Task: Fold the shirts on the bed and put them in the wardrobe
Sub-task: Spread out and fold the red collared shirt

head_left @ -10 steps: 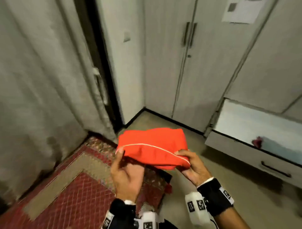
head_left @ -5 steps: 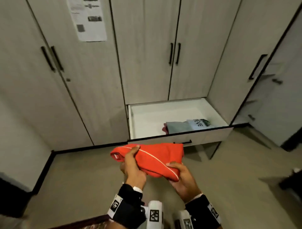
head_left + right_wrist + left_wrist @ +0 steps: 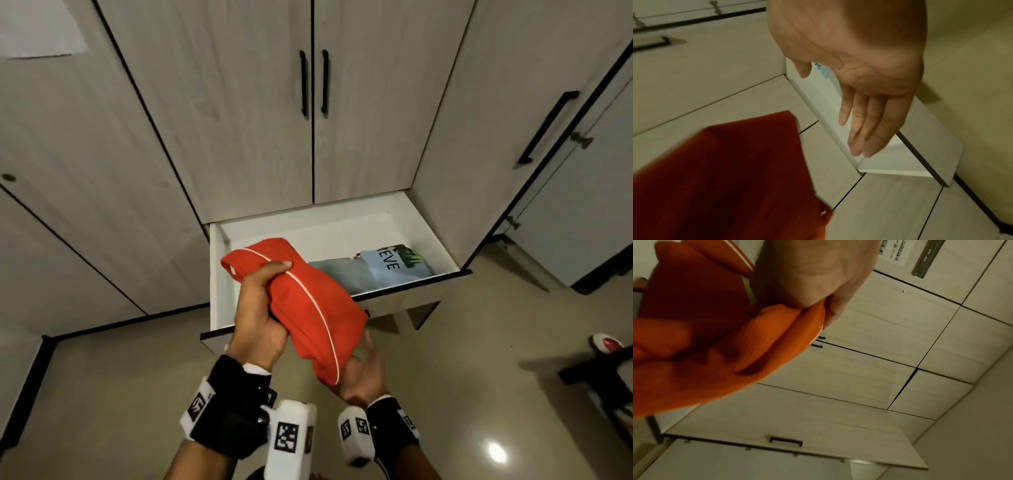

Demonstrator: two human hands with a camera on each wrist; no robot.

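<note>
Fingers (image 3: 274, 270) around red shirt (image 3: 308, 308)

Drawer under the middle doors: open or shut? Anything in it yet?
Open. The drawer is pulled out, its white inside showing. Not empty: folded shirts lie at its right front. The red shirt is not yet in, gripped by the left hand.

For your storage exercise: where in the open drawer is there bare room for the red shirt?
The drawer floor is bare along the left wall and back. The right front is crowded by the folded grey shirt and light printed shirt.
</note>
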